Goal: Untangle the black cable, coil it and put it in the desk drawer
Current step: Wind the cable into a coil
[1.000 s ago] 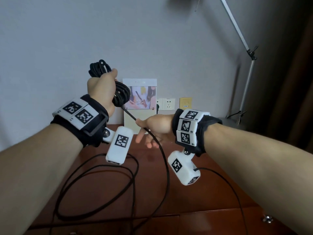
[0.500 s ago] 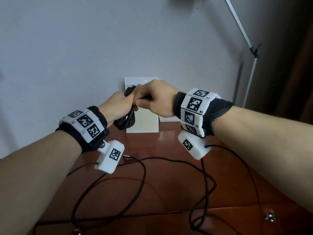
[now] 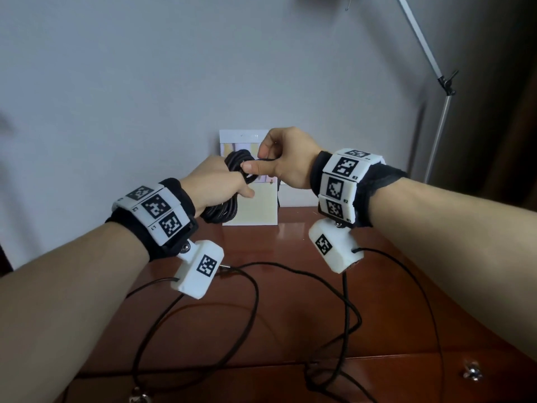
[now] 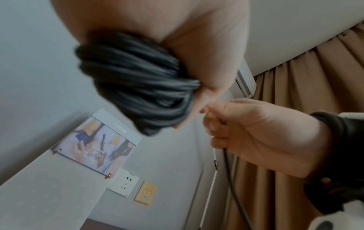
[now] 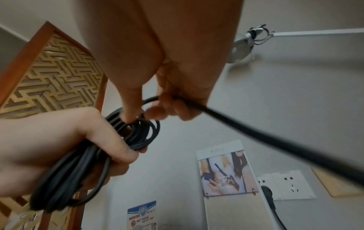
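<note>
My left hand (image 3: 216, 186) grips a bundle of coiled black cable (image 3: 222, 212) above the back of the desk. My right hand (image 3: 271, 167) is right beside it and pinches a strand at the top of the coil. In the right wrist view that strand (image 5: 256, 135) runs taut from the right hand (image 5: 157, 107), beside the coil (image 5: 78, 171) in the left hand (image 5: 49, 140). The left wrist view shows the coil (image 4: 138, 84) against the left palm. Loose cable (image 3: 257, 301) still loops over the red-brown desk top (image 3: 290, 286). The drawer front (image 3: 406, 379) below the desk edge looks closed.
A picture calendar (image 3: 252, 207) leans on the wall behind the hands. A metal lamp arm (image 3: 436, 68) rises at the right, with a brown curtain (image 4: 295, 93) beyond it. Wall sockets (image 5: 285, 185) sit low by the calendar. A metal knob (image 3: 472, 373) sticks out of the drawer front.
The left hand came down with the coil, and the right hand rose from low on the strand to meet it. The loose cable on the desk shifted.
</note>
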